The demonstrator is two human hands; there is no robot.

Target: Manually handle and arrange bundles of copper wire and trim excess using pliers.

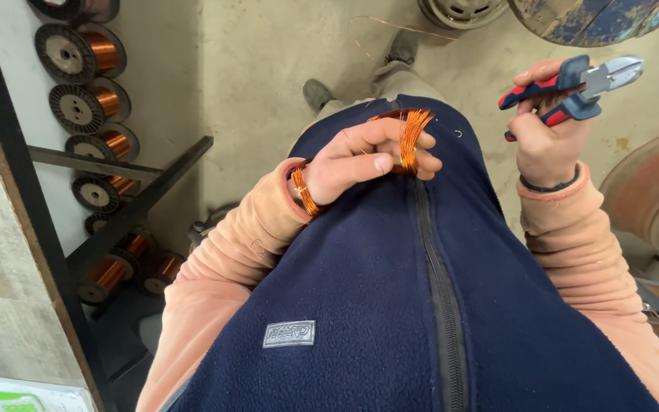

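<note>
Copper everywhere in this shop. The person's left hand (360,156) is closed around a loose coil of bright orange copper wire (409,137), thumb pressed across the front and fingers curled through the loop, held right against the chest of a navy fleece vest (360,290) with a zip down the middle. The coil runs on under the hand and pokes out again at the wrist, about 8 o'clock from the knuckles.

Over at 2 o'clock from that, the right hand (547,137) is raised and wrapped around a pair of red-and-blue-handled side cutters (573,88), steel nose pointing off to 3 o'clock. Can't tell if the cutter tips are parted. It's well apart from the coil.

Off at 9 o'clock there's a rack of black spools wound with copper wire (89,99). A rusty metal wheel rim (657,202) sits on the concrete floor (268,91) at 3 o'clock.
</note>
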